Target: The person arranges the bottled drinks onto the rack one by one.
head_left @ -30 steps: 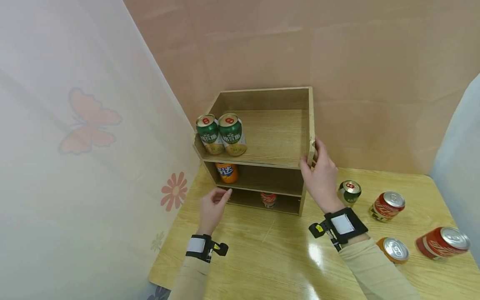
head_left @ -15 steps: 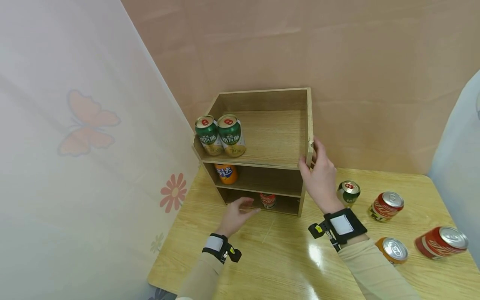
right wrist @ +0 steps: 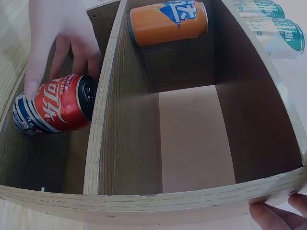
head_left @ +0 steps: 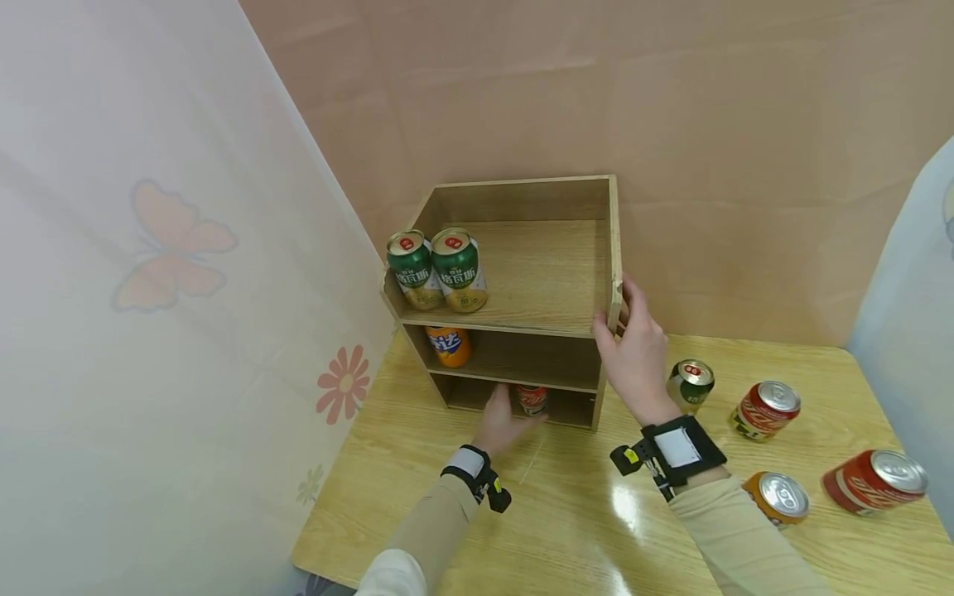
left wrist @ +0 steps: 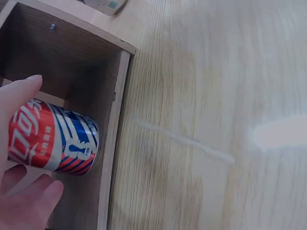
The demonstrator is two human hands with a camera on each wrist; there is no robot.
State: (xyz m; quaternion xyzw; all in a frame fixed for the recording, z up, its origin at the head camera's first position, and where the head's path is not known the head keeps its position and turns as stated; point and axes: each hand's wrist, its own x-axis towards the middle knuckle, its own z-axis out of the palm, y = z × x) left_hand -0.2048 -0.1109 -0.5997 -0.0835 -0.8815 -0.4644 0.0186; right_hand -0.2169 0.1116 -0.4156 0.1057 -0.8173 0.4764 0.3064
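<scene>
Behind the bottom front edge of the wooden shelf [head_left: 540, 265], right of its middle, the red can [right wrist: 62, 103] stands upright inside the loosely spread left hand [head_left: 503, 422] (whether they touch, I cannot tell). The right hand [head_left: 635, 356] grips the right side panel [head_left: 614, 240]. Taking hold seems the step; next calls for an even squeeze, clear of the board [right wrist: 98, 124] above.

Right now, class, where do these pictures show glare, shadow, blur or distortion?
Head: glare on the table, left hand slightly blurred; left wrist: white glare at right, shelf interior in shadow; right wrist: shelf edges, straighter in head view, bow, probably lens distortion.
</scene>
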